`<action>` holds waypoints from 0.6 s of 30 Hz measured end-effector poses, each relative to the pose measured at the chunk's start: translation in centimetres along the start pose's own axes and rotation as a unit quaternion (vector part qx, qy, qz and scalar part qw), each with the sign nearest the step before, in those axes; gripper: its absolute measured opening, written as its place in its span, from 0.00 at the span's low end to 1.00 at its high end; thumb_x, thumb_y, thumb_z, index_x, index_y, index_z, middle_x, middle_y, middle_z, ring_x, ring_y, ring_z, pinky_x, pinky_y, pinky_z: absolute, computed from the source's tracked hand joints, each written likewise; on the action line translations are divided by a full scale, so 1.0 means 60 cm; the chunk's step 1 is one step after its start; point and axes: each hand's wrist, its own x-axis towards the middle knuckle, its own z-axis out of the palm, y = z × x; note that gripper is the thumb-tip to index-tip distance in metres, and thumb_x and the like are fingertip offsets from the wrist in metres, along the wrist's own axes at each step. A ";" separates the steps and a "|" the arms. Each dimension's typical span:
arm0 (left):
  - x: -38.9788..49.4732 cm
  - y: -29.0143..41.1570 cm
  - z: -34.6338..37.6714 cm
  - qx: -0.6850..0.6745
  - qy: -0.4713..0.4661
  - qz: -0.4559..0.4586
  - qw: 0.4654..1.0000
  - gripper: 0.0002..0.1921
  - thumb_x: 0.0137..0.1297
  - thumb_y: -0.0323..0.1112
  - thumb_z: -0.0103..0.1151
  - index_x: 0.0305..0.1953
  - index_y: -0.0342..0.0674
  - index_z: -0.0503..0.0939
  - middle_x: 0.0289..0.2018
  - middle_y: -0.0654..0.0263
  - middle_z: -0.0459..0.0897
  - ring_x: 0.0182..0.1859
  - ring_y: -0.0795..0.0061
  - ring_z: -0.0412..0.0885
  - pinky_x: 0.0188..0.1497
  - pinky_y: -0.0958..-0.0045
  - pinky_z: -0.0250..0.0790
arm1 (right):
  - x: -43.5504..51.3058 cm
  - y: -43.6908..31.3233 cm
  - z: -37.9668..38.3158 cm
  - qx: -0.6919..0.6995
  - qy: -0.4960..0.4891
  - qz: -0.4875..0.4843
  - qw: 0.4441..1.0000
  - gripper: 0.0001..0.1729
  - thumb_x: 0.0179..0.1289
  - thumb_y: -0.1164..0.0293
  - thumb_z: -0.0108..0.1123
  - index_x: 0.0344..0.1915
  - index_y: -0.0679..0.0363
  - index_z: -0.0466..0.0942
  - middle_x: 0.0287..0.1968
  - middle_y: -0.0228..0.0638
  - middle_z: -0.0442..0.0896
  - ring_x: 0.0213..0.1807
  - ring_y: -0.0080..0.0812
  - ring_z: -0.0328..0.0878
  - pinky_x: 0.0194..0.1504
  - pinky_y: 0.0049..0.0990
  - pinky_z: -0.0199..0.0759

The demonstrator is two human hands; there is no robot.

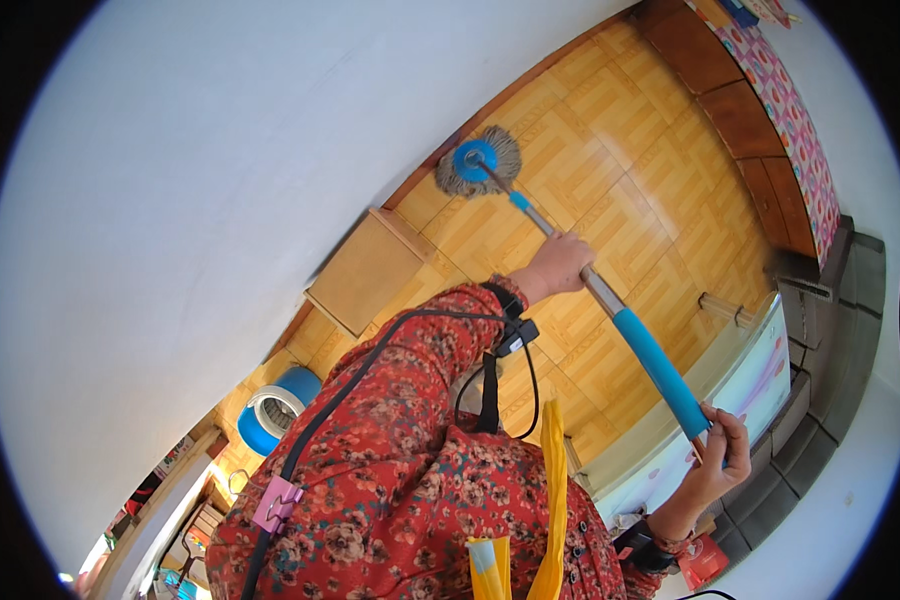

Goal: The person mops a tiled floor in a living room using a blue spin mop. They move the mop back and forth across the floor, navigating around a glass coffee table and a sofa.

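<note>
A mop runs diagonally across the view. Its blue-centred head with grey strands [480, 161] rests on the floor tiles beside the wall's brown baseboard. My left hand [564, 262] grips the metal mop pole [601, 291] partway along, above the lower blue collar. At the upper end, my right hand [720, 450] holds the pole just past the blue foam grip [656, 371], fingers curled round its tip. Both arms wear red floral sleeves, with dark bands at the wrists. A black cable runs along my left arm, and yellow straps hang over my front.
A tan wooden box or stool [367, 270] stands against the white wall. A blue and white mop bucket [277, 409] is at lower left. To the right are a glass-topped table [750, 375], a grey sofa [810, 442] and a brown cabinet [742, 120] with a patterned cover.
</note>
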 end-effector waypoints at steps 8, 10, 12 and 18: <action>-0.080 -0.008 0.037 -0.023 -0.056 -0.027 0.998 0.04 0.50 0.37 0.59 0.24 0.49 0.75 0.28 0.69 0.77 0.41 0.63 0.75 0.46 0.62 0.63 | 0.002 0.033 -0.042 -0.061 -0.098 -0.012 0.993 0.08 0.62 0.81 0.53 0.37 0.67 0.80 0.36 0.39 0.85 0.33 0.24 0.79 0.30 0.14 0.71; -0.103 -0.015 0.061 -0.011 -0.059 -0.030 0.998 0.05 0.50 0.38 0.59 0.23 0.49 0.76 0.27 0.68 0.78 0.41 0.63 0.75 0.46 0.62 0.64 | -0.029 0.058 -0.045 -0.030 -0.115 0.058 0.991 0.09 0.61 0.80 0.54 0.39 0.66 0.81 0.37 0.36 0.85 0.28 0.19 0.76 0.25 0.12 0.66; -0.127 -0.013 0.093 0.004 -0.094 -0.013 0.995 0.06 0.49 0.40 0.60 0.23 0.49 0.76 0.27 0.67 0.78 0.40 0.62 0.75 0.45 0.62 0.64 | -0.079 0.088 -0.045 -0.030 -0.085 0.100 0.991 0.09 0.60 0.79 0.55 0.39 0.65 0.82 0.37 0.36 0.86 0.24 0.14 0.72 0.20 0.12 0.61; -0.181 0.076 0.212 -0.030 -0.183 0.093 0.978 0.09 0.47 0.45 0.62 0.22 0.49 0.78 0.25 0.64 0.79 0.35 0.57 0.79 0.39 0.56 0.68 | -0.194 0.134 -0.116 0.034 0.117 0.156 0.980 0.08 0.63 0.80 0.55 0.42 0.66 0.78 0.35 0.43 0.85 0.26 0.18 0.76 0.19 0.13 0.59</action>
